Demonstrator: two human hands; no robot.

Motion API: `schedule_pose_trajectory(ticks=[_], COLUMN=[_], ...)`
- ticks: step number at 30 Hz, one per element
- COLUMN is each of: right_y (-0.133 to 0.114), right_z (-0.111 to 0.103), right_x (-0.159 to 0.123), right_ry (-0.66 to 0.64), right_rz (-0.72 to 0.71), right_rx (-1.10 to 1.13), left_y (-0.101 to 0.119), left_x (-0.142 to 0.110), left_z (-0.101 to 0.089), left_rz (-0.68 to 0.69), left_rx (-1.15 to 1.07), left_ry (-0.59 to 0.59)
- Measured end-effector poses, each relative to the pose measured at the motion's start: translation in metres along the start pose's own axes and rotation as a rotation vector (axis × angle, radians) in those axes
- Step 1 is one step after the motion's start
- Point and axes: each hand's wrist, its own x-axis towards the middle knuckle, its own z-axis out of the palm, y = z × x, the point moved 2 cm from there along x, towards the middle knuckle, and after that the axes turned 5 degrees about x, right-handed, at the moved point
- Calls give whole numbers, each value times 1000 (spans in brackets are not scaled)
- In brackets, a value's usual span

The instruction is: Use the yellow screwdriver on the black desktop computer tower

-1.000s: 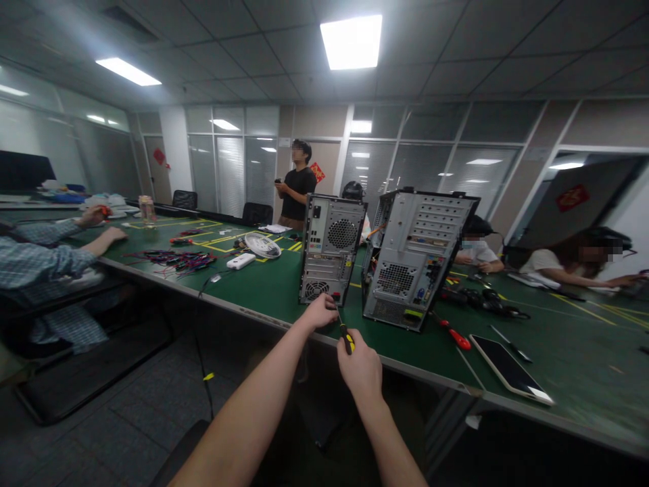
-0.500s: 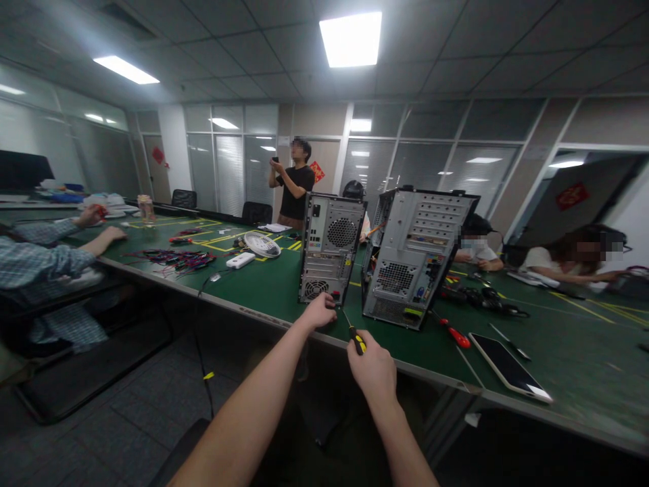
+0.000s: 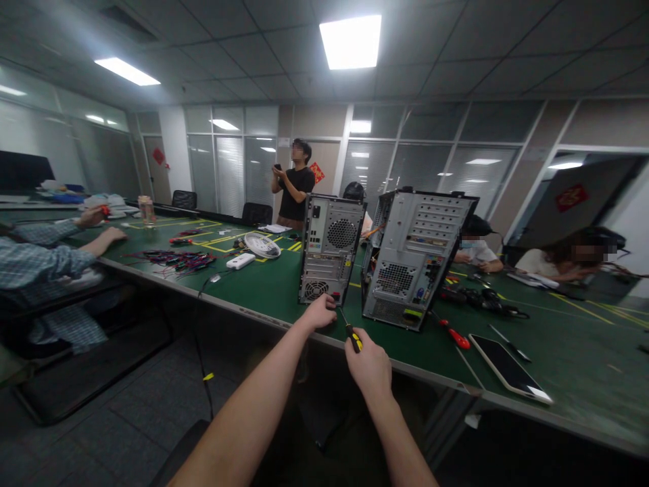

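Holds a black-and-yellow screwdriver point(image 3: 355, 340) in the right hand point(image 3: 372, 364), with fingers closed around the handle, above the near edge of the green surface point(image 3: 274, 294). Points the shaft away from the body, toward the lower right corner of the small computer point(image 3: 327, 264); cannot tell if contact exists between tip and case. Positions the left hand point(image 3: 319, 313) at the bottom of the same computer, by that corner, with fingertips just beside the screwdriver tip; cannot tell if anything is pinched there. Hands apart from each other.

Location of the small computer: upright by the near edge, with the back panel toward that edge. Just to the right, across a narrow gap: a large computer point(image 3: 398, 279), also upright. Farther right along the near edge: a red screwdriver point(image 3: 456, 336), a slim metal tool point(image 3: 510, 343) and a phone point(image 3: 510, 368). Farther in from that edge: a tangle of black cables point(image 3: 484, 301).

Left of the small computer: a white box point(image 3: 241, 261), a round white piece point(image 3: 262, 245) and a heap of wires point(image 3: 175, 260). Toward the left end: an upright bottle point(image 3: 147, 211) and a co-worker's plaid sleeve point(image 3: 48, 260). Beyond the far edge: a standing person point(image 3: 298, 186) in a dark shirt.
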Motion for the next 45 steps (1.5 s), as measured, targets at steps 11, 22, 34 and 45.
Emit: schedule_pose_trajectory(ticks=[11, 22, 34, 45], right_y=[6, 4, 10, 36], right_z=[-6, -3, -15, -67], right_x=[-10, -12, -12, -20], right_ry=[44, 59, 89, -84], right_rz=[-2, -46, -10, -58], right_rx=[121, 251, 226, 203], left_y=[-1, 3, -14, -10], left_x=[0, -3, 9, 4], left_z=[0, 1, -1, -2], left_rz=[-9, 24, 89, 167], left_rx=[16, -34, 79, 35], left_ry=[5, -51, -23, -112])
